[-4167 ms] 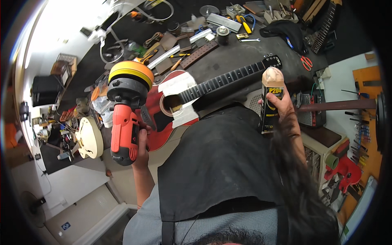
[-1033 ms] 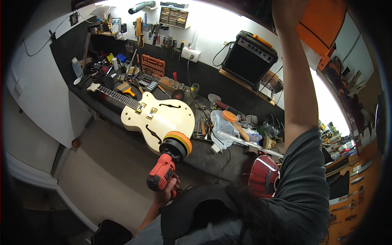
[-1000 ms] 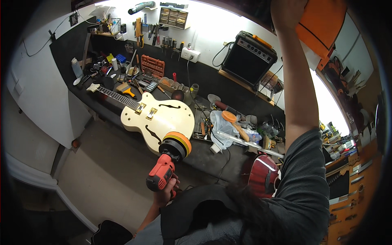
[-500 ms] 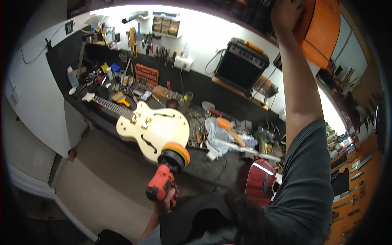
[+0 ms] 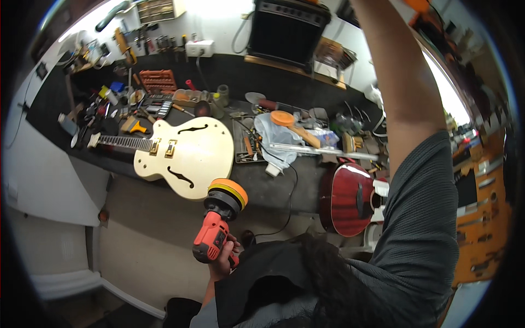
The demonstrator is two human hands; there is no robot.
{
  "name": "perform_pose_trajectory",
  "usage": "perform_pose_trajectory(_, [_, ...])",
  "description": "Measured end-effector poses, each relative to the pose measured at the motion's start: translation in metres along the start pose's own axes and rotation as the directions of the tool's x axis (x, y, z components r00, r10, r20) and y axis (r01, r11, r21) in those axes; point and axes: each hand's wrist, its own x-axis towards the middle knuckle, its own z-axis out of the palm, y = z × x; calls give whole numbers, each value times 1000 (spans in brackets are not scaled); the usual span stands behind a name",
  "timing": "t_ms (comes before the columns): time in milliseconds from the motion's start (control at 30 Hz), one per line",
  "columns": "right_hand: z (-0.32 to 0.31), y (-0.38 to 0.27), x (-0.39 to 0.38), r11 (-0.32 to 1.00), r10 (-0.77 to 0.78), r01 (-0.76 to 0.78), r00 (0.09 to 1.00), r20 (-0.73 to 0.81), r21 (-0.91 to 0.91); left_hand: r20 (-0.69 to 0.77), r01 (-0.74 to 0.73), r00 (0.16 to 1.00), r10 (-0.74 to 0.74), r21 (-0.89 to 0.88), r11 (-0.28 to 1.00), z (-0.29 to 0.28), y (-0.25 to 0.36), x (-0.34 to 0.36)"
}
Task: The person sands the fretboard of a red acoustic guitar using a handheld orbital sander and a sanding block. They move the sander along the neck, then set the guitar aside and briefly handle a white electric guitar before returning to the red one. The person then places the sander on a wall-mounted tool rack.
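Head view: L hand point(image 5: 221, 262), lower ctr., grip closed round handle of red power polisher point(image 5: 210, 239), tool tilted slightly R, orange pad point(image 5: 231, 186) uppermost. Pad overlaps lower edge of cream guitar point(image 5: 210, 145) in view; contact can't be confirmed. Guitar lies flat on dark surface point(image 5: 268, 188), red guitar point(image 5: 342, 202) well to R. R arm point(image 5: 407, 82) raised, R hand out of frame; grip state can't tell.
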Motion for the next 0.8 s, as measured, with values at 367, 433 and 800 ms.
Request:
perform_pose_trajectory(367, [-436,-97,-256,960,85,-253,678,730,123,124,-79,991,57,180,981,37,18,11])
perform_pose_trajectory(433, [-562,-101,-347,569,669,-762,210,713,-309,153,-95,986,67,187,978,67,20,10])
perform_pose_trajectory(800, [-885,143,-615,-370,890,-900,-272,-366,-230,193,-200,970,147,298,933,250,-44,1])
